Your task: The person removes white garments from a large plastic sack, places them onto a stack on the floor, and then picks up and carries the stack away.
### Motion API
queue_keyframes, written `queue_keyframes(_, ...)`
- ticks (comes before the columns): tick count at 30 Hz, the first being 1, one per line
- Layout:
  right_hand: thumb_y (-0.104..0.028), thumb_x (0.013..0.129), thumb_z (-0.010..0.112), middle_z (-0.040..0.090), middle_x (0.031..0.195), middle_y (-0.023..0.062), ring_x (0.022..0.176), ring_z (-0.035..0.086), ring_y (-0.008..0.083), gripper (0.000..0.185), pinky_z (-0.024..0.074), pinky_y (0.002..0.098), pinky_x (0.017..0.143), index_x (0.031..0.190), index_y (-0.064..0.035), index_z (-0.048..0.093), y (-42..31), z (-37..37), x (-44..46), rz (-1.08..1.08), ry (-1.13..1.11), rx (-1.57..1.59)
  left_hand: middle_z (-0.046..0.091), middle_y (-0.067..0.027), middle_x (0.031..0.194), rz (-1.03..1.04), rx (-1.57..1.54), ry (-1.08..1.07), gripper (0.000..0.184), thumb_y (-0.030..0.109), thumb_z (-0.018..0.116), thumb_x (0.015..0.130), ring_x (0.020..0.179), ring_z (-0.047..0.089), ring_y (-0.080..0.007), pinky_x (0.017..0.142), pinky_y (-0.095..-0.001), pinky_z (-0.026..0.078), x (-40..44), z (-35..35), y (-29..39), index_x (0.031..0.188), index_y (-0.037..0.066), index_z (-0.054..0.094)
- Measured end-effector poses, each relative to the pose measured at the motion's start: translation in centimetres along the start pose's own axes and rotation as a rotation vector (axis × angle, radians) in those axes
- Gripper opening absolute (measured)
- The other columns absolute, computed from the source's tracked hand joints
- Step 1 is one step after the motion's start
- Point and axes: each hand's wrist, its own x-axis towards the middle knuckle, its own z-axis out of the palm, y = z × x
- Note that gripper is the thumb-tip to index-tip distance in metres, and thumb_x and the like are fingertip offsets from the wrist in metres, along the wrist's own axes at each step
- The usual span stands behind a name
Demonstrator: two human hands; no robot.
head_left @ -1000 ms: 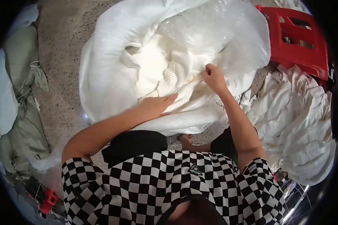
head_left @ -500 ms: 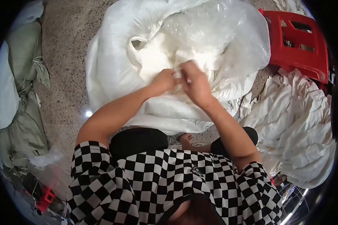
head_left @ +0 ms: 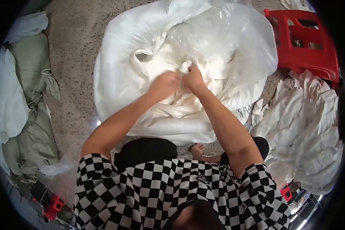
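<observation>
A large white sack [head_left: 113,73] stands wide, its rim rolled outward and a clear plastic liner [head_left: 237,30] spread over its far right side. Inside lies a heap of creamy white cloth [head_left: 161,63]. My right hand [head_left: 193,79] is closed on a bunched piece of this cloth, a bit of which pokes up past the fingers. Close beside it, over the heap, my left hand [head_left: 165,85] is curled and slightly blurred. What its fingers hold, if anything, does not show.
At the right stands a red plastic stool [head_left: 306,57], with a big pile of white fabric [head_left: 299,126] below it. Tied grey-green sacks [head_left: 30,69] line the left side of the speckled floor [head_left: 73,46]. A small red object [head_left: 53,207] lies at lower left.
My right hand has turned and closed on a bunched bit of cloth. My left hand stays near it, now blurred. The whole view has shifted slightly.
</observation>
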Motion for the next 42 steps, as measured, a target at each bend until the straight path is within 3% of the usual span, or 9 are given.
queue_keyframes(3, -0.006, 0.072, 0.048, 0.059, 0.092, 0.0233, 0.084, 0.058, 0.0336, 0.033, 0.0446, 0.0368, 0.074, 0.102, 0.0049, 0.05, -0.5, -0.5, -1.1, 0.073, -0.049, 0.182, 0.053, -0.018, 0.105, 0.034, 0.678, 0.481, 0.033, 0.015, 0.062, 0.074, 0.1, 0.048, -0.0352, 0.083, -0.0427, 0.04, 0.7, -2.3, -2.3, 0.104, 0.002, 0.055)
queue_keyframes(10, -0.019, 0.076, 0.053, 0.055, 0.083, 0.0118, 0.077, 0.052, 0.0178, 0.031, 0.0425, 0.0298, 0.063, 0.093, 0.007, 0.051, -2.3, 0.8, -1.5, 0.229, -0.167, 0.31, 0.058, -0.0156, 0.098, -0.148, 0.34, 0.083, 0.032, 0.016, 0.064, 0.073, 0.091, 0.054, -0.0264, 0.077, -0.0343, 0.043, -0.9, -1.9, -1.1, 0.101, 0.001, 0.057)
queue_keyframes(14, -0.02, 0.074, 0.054, 0.056, 0.098, 0.0247, 0.091, 0.056, 0.0312, 0.043, 0.0431, 0.036, 0.078, 0.104, 0.0092, 0.046, -0.4, 1.6, -1.2, 0.131, -0.17, 0.162, 0.061, -0.0159, 0.089, -0.173, -0.029, -0.2, 0.026, 0.011, 0.061, 0.074, 0.081, 0.058, -0.0205, 0.073, -0.03, 0.044, -1.6, -2.5, -0.5, 0.098, 0.0, 0.06)
queue_keyframes(17, -0.019, 0.076, 0.053, 0.057, 0.099, 0.0232, 0.092, 0.056, 0.0313, 0.042, 0.0421, 0.0368, 0.079, 0.108, 0.0064, 0.045, 0.4, 1.7, -1.2, 0.124, -0.234, 0.349, 0.062, -0.0174, 0.09, -0.058, 0.506, 0.394, 0.032, 0.017, 0.063, 0.073, 0.086, 0.058, -0.03, 0.076, -0.0377, 0.044, 0.9, -5.0, -5.5, 0.099, -0.001, 0.059)
queue_keyframes(20, -0.018, 0.078, 0.052, 0.058, 0.098, 0.0213, 0.091, 0.056, 0.0314, 0.036, 0.042, 0.0363, 0.079, 0.105, 0.0042, 0.048, 0.4, 2.5, -1.2, 0.06, -0.137, 0.341, 0.061, -0.0197, 0.094, -0.503, 0.646, 0.15, 0.035, 0.019, 0.062, 0.073, 0.087, 0.057, -0.0337, 0.078, -0.0396, 0.044, 2.3, -6.9, -5.0, 0.101, -0.001, 0.058)
queue_keyframes(23, -0.018, 0.079, 0.052, 0.058, 0.096, 0.0218, 0.09, 0.055, 0.0325, 0.033, 0.0411, 0.0361, 0.079, 0.103, 0.0043, 0.049, -0.5, 1.6, -2.0, 0.06, -0.129, 0.324, 0.06, -0.021, 0.096, -0.243, 0.734, 0.379, 0.035, 0.018, 0.061, 0.074, 0.089, 0.058, -0.0314, 0.077, -0.0372, 0.044, 1.0, -5.9, -2.9, 0.103, -0.001, 0.056)
queue_keyframes(33, -0.016, 0.08, 0.057, 0.054, 0.082, 0.0059, 0.072, 0.051, 0.0128, 0.025, 0.0445, 0.0296, 0.066, 0.098, -0.0037, 0.045, -3.8, 0.0, -3.9, 0.265, -0.252, 0.437, 0.059, -0.0207, 0.088, 0.073, 0.186, -0.078, 0.033, 0.013, 0.055, 0.078, 0.075, 0.057, -0.0322, 0.068, -0.0348, 0.045, -3.4, -0.2, 3.8, 0.109, 0.0, 0.054)
queue_keyframes(37, -0.013, 0.077, 0.056, 0.055, 0.096, 0.0119, 0.082, 0.053, 0.0175, 0.038, 0.0431, 0.0297, 0.073, 0.11, 0.0015, 0.044, -0.2, 1.6, -3.2, 0.223, -0.168, 0.74, 0.057, -0.0179, 0.084, -0.274, -0.104, -0.009, 0.019, 0.014, 0.053, 0.081, 0.074, 0.056, -0.031, 0.065, -0.0347, 0.045, -2.4, -2.1, 0.3, 0.094, 0.0, 0.057)
queue_keyframes(42, -0.008, 0.082, 0.052, 0.054, 0.104, 0.0081, 0.091, 0.052, 0.0166, 0.036, 0.0422, 0.03, 0.079, 0.117, -0.0008, 0.044, -1.0, -1.3, -6.7, 0.322, -0.111, 1.042, 0.051, -0.0189, 0.098, -0.3, 0.795, -0.248, 0.039, 0.034, 0.05, 0.082, 0.082, 0.056, -0.0364, 0.072, -0.0426, 0.046, -3.5, -5.8, 2.4, 0.105, 0.002, 0.051)
